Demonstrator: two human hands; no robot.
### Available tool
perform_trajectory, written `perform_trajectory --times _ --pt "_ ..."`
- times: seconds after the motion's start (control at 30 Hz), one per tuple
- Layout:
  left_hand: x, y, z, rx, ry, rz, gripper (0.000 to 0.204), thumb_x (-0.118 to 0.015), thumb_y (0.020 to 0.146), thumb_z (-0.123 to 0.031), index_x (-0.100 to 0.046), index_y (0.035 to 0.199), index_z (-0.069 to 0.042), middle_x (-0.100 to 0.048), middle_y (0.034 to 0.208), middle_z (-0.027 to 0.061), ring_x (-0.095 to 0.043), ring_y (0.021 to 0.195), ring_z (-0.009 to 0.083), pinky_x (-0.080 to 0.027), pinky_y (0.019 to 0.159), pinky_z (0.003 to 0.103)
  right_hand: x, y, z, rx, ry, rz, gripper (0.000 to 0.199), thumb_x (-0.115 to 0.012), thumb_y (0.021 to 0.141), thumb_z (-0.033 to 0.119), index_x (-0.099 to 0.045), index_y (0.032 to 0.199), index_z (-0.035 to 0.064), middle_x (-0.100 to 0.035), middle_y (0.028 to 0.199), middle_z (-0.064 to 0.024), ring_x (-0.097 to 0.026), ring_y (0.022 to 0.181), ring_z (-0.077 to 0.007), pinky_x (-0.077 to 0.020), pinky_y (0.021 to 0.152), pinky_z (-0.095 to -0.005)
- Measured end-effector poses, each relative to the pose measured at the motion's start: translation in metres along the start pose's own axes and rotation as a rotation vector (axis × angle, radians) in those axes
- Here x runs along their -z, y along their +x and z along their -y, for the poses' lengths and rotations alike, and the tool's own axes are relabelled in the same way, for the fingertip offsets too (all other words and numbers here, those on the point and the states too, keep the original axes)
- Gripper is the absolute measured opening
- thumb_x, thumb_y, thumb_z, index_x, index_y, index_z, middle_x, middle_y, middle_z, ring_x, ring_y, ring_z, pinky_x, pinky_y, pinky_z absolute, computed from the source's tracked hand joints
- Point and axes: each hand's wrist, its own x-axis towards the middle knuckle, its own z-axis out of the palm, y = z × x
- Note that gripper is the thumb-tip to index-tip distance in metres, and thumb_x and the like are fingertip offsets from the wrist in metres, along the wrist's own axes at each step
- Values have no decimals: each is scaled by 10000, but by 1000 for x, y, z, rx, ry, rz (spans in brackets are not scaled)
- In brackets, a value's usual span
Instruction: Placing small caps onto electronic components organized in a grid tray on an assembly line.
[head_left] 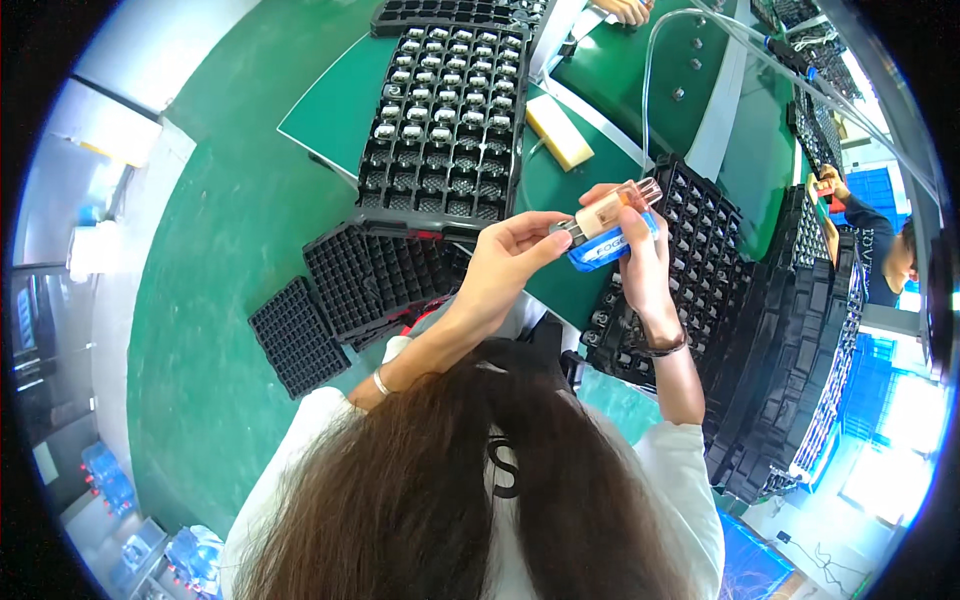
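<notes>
In front of me, my right hand (pixel 643 262) grips a small device (pixel 602 215) with a blue casing, a beige cylinder and a clear pinkish tip. The tip points up and to the right. My left hand (pixel 508 258) pinches a small grey and dark part at the device's lower left end, thumb and forefinger closed on it. Whether that part is joined to the device I cannot tell. Just left of my hands lies a black compartment tray (pixel 366 170) with several rows of small whitish and metallic parts. Beneath my right hand is another filled black tray (pixel 715 262).
A yellow foam block (pixel 558 132) lies on the green table (pixel 330 110). Black trays (pixel 375 270) are stacked low on the left, and more black trays (pixel 790 370) on the right. A clear hose (pixel 648 70) hangs beyond. Another person's hand (pixel 625 10) shows at the top; a co-worker (pixel 878 245) sits at right.
</notes>
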Motion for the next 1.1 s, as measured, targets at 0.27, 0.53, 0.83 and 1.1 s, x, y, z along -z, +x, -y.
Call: perform_trajectory --times 0.27,0.53,0.83,1.1 --pt "17 -13 11 16 27 -6 374 -643 811 -95 -527 1129 66 -612 1006 106 -575 893 111 -445 832 231 -17 -18 -15 -47 -21 38 376 -442 908 337 -562 1002 -6 -603 843 -26 -558 773 -81 -447 703 -229" --pt "-14 -40 -47 -461 505 196 243 -517 797 18 -538 1035 -29 -532 986 52 -506 904 124 -411 781 261 35 93 -86 244 -421 -110 343 -563 863 296 -572 946 -37 -619 813 -89 -569 719 -144 -440 690 -265" --pt "-90 -94 -136 -814 -3 1040 276 -361 944 -167 -587 937 -8 -570 911 76 -509 797 209 -426 677 260 31 138 -117 262 -596 -237 538 -729 714 332 -486 1046 -14 -580 800 -117 -558 690 -189 -451 641 -303" --pt "-104 -98 -154 -497 258 1385 168 -456 904 -110 -595 929 -17 -574 902 68 -504 766 185 -429 645 236 66 97 -114 67 -632 -318 715 -790 638 369 -418 1151 40 -507 868 -80 -473 676 -121 -441 598 -253"
